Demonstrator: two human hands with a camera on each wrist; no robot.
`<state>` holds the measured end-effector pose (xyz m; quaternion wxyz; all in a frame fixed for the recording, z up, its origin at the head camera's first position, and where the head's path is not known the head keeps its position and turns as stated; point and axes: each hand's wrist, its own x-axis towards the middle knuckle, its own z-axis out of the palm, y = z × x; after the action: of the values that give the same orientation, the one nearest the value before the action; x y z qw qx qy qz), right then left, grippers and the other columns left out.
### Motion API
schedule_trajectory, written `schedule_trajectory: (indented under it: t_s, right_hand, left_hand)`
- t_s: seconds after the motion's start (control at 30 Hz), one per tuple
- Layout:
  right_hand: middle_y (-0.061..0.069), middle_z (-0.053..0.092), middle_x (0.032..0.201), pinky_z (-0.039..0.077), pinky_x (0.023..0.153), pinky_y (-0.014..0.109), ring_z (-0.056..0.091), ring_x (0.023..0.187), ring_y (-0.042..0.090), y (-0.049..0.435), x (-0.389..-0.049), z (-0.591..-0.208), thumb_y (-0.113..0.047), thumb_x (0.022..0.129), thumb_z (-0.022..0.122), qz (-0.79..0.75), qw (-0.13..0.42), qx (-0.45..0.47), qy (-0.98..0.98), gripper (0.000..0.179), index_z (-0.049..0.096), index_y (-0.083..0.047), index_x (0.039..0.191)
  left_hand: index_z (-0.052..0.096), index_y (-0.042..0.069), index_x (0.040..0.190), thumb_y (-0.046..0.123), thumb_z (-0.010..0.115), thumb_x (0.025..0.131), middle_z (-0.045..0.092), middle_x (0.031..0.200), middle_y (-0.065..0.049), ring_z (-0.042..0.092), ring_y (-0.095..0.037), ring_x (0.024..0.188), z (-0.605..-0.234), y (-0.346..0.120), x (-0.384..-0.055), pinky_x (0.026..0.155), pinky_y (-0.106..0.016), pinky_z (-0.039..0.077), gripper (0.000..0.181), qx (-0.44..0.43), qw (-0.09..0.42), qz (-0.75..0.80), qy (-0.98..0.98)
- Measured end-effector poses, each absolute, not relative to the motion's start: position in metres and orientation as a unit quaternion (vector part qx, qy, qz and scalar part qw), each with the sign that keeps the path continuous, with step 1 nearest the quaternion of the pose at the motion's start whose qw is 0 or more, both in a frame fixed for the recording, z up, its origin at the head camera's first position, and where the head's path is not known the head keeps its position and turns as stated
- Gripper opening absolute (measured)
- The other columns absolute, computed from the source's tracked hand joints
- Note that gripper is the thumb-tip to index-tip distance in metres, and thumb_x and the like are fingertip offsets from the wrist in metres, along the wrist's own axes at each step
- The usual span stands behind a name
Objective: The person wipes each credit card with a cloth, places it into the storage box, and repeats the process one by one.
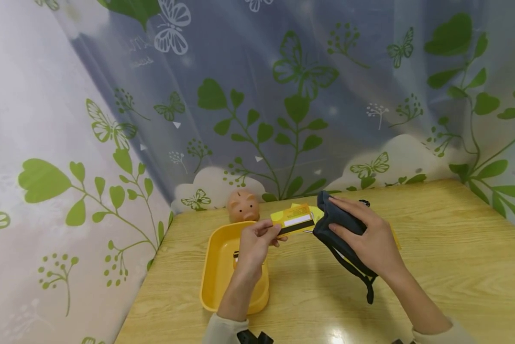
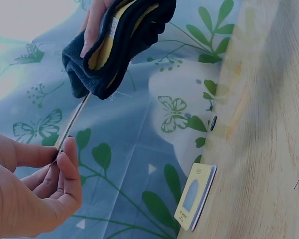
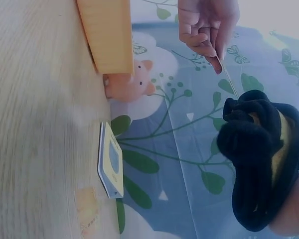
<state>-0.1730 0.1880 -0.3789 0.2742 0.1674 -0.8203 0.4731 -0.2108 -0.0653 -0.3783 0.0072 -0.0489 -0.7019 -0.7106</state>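
Dark navy cloth: a soft, floppy pouch (image 1: pixel 346 221) with a thin dangling strap (image 1: pixel 370 294), held above the pale wood-grain tabletop (image 1: pixel 162 272) by the right hand (image 1: pixel 375 243), its fingers and thumb bent round the body. Opposite, the left hand (image 1: pixel 255 248) pinches a thin yellow-orange rectangular card (image 1: pixel 293 220) by its outer end, fingers and thumb parted only by the card's thickness. Card's far end meets the pouch's mouth; going in or coming out, cannot tell. To do this well, in my judgement: spread the mouth with the right fingers so no fold catches a corner; line the card up with the slot and slide it straight along its length; grip firmly, no twisting, since thin stock may bend. The limp rim could sag and snag. Card's look: straight edges, black stripe along the near long side, white panel above it; nearly edge-on from both wrists, a mere line, no bow noticed. Yellow shows between the pouch's folds, lining or contents uncertain. Nearby: yellow rectangular plastic tray (image 1: pixel 207 267), rounded corners, a small striped card (image 1: pixel 235 258) inside, part hidden by the left arm; pink piggy bank (image 1: pixel 243 206) just beyond.
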Motion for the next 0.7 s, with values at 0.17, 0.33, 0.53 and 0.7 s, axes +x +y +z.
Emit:
schedule_trajectory:
  t_s: [0.17,0.33,0.53,0.7]
  right_hand:
    - [-0.005,0.058,0.149,0.043,0.096,0.008,0.057,0.133,0.025,0.187,-0.170,-0.375,-0.016,0.092,0.081,0.480,0.267,0.172,-0.818,0.059,0.062,-0.033,0.145]
    - [-0.009,0.058,0.148,0.046,0.097,0.009,0.056,0.133,0.014,0.180,-0.167,-0.374,-0.014,0.091,0.082,0.490,0.256,0.194,-0.810,0.059,0.063,-0.034,0.144]
    - [-0.004,0.059,0.148,0.047,0.101,0.014,0.056,0.135,0.021,0.162,-0.164,-0.378,-0.011,0.091,0.082,0.495,0.234,0.243,-0.801,0.060,0.063,-0.029,0.145]
    - [-0.003,0.058,0.149,0.053,0.102,0.029,0.055,0.137,0.023,0.144,-0.162,-0.387,-0.014,0.091,0.081,0.489,0.206,0.266,-0.805,0.059,0.063,-0.029,0.145]
  left_hand:
    - [0.070,-0.007,0.112,0.006,0.068,0.101,0.072,0.100,-0.012,0.073,-0.014,0.074,-0.379,-0.067,-0.211,0.070,-0.024,0.055,0.017,-0.042,0.009,-0.716,-0.697]
    - [0.069,-0.008,0.116,0.007,0.068,0.101,0.072,0.105,-0.015,0.073,-0.014,0.074,-0.378,-0.068,-0.211,0.070,-0.024,0.056,0.022,-0.037,0.009,-0.716,-0.697]
    - [0.070,-0.008,0.114,0.007,0.069,0.100,0.073,0.103,-0.015,0.075,-0.017,0.075,-0.378,-0.065,-0.210,0.070,-0.026,0.058,0.021,-0.049,0.013,-0.708,-0.705]
    - [0.072,-0.008,0.113,0.007,0.069,0.100,0.076,0.096,-0.015,0.075,-0.019,0.077,-0.381,-0.059,-0.208,0.072,-0.028,0.060,0.020,-0.063,0.010,-0.694,-0.717]
